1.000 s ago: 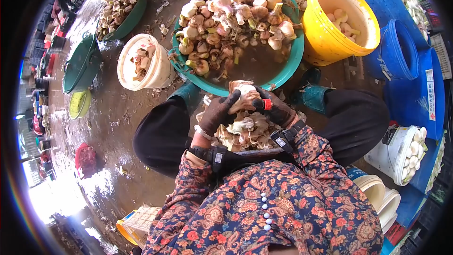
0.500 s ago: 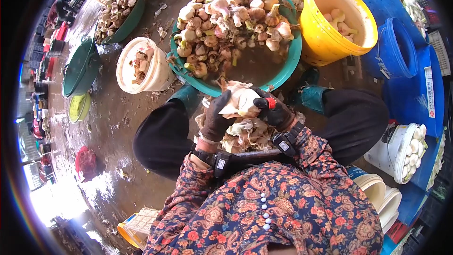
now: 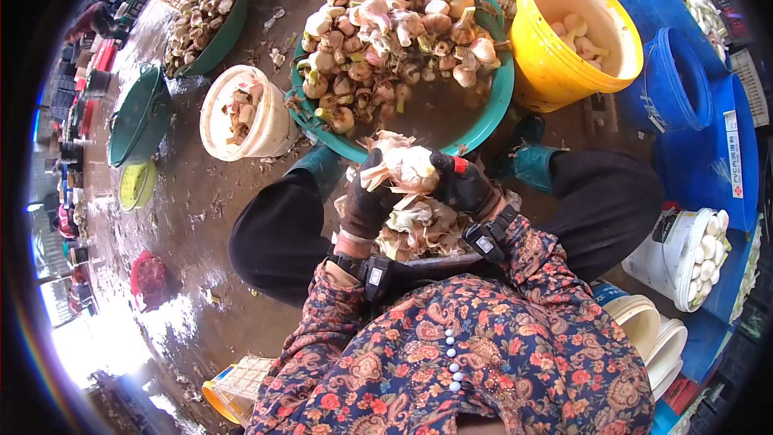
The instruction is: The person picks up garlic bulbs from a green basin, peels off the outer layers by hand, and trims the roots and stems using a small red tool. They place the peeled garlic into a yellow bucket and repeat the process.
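Between my two gloved hands is a garlic bulb (image 3: 412,167), its papery outer skin partly loosened and hanging off toward the left. My left hand (image 3: 369,197), in a dark glove, closes on the bulb's skin side. From the other side, my right hand (image 3: 467,184) presses its fingers and thumb against the bulb; a red band shows on one finger. Below the hands a heap of shed garlic skins (image 3: 423,229) fills a container on my lap. Just beyond them stands a green tub (image 3: 491,117) piled with unpeeled garlic bulbs (image 3: 386,32).
A yellow bucket (image 3: 535,48) at the right holds pale peeled bulbs. At the left stands a white bucket (image 3: 211,125) with scraps inside. Blue containers (image 3: 684,97) line the right side, near a white bucket (image 3: 656,262) full of peeled garlic. Wet floor extends leftward.
The skin around the bulb has been pulled back and torn, so more of the bulb shows. Both hands have shifted slightly; the surrounding containers stay put.
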